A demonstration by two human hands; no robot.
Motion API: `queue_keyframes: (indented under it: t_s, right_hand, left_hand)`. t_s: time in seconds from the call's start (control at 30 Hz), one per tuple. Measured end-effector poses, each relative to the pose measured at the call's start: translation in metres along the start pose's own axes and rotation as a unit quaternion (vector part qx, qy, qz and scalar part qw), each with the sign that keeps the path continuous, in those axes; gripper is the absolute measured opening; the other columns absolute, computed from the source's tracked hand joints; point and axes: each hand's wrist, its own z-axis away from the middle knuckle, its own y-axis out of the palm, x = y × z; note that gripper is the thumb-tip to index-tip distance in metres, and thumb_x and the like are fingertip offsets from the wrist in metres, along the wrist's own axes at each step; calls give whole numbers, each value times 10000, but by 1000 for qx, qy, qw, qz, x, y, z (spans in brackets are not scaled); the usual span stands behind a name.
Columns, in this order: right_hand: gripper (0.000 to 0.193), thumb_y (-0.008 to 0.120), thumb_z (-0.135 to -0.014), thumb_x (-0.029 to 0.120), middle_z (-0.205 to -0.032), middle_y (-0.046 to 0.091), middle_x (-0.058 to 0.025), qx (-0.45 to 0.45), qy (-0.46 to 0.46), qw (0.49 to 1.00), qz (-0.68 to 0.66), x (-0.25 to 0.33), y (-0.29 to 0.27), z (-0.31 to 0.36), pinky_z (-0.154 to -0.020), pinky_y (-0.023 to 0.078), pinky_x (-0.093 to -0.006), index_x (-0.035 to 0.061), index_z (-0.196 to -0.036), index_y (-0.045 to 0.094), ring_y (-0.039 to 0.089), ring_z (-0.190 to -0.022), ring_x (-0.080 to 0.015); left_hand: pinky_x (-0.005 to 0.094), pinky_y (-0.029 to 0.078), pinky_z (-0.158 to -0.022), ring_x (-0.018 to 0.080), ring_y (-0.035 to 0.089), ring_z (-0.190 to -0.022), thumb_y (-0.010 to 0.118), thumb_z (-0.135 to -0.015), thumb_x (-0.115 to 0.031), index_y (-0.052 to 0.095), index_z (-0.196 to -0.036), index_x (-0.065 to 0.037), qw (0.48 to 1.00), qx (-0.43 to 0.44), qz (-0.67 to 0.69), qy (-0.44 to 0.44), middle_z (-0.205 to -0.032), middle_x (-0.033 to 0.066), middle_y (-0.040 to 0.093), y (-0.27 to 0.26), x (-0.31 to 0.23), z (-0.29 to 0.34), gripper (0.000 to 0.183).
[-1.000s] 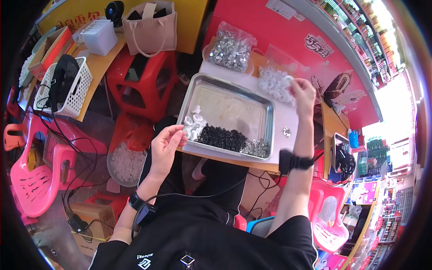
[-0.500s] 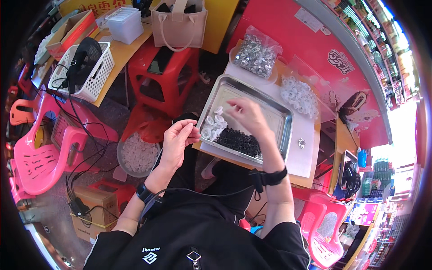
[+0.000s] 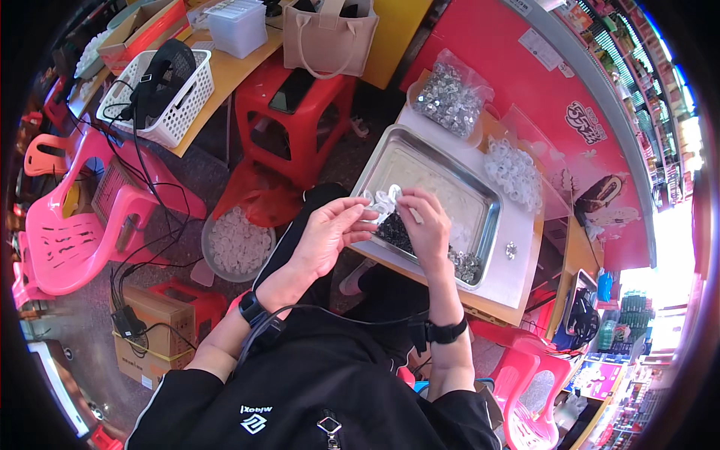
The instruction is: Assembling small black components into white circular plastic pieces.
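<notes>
My left hand [image 3: 334, 231] is at the near left edge of a shallow metal tray [image 3: 491, 238], thumb and fingers closed in a pinch. Just to its right, over the tray, my right hand [image 3: 426, 227] also pinches with thumb and fingertips. White plastic rings [image 3: 386, 201] show between the two hands; I cannot tell whether any are held or all lie in the tray behind. Small black pieces [image 3: 393, 234] are heaped in the near part of the tray, partly behind my right hand. Silvery metal pieces [image 3: 466, 265] lie in its near right corner.
Beyond the tray sits a clear bag of metal pieces [image 3: 451, 94]. A pile of translucent rings [image 3: 514, 174] and a small metal cluster [image 3: 511, 250] lie to its right. At left are a bowl of whitish parts [image 3: 238, 241], a red stool [image 3: 330, 105] and a white basket [image 3: 176, 116].
My right hand has come down and left from above the tray to meet my left hand. My left hand has shifted right. The whole view has also shifted, and the metal pieces in the tray's corner now show.
</notes>
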Motion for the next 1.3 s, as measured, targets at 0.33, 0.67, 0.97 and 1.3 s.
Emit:
queue_keyframes:
  t_s: [0.33,0.67,0.97,1.3]
  right_hand:
    - [370,723,-651,-15,-1064,622,-126,-59,-126,989,49,19,-13,50,-835,506,-410,50,-1009,658,615,-951,-311]
    - [96,674,-802,118,-917,633,-91,-50,255,940,222,-61,-118,96,-827,464,-380,75,-885,694,584,-927,-280]
    - [114,688,-750,165,-869,627,-84,149,213,916,306,-75,-122,83,-860,410,-393,75,-820,694,567,-964,-278]
    - [52,663,-769,127,-868,662,-90,73,236,944,218,-90,-119,82,-754,476,-383,82,-775,689,615,-806,-251]
  left_hand:
    - [322,549,-881,181,642,-977,597,-919,-62,608,-1176,29,999,25,2,-39,-1090,114,647,27,20,3,273]
    - [338,537,-902,262,637,-1046,565,-936,-78,572,-1197,39,996,25,-20,-81,-1134,154,639,17,37,2,286]
    - [336,537,-897,248,641,-1035,574,-931,-89,574,-1195,36,995,24,-30,-94,-1125,150,643,17,39,7,292]
    - [326,554,-849,237,652,-1004,556,-938,-97,552,-1228,19,994,29,-20,-104,-1090,135,651,14,36,6,312]
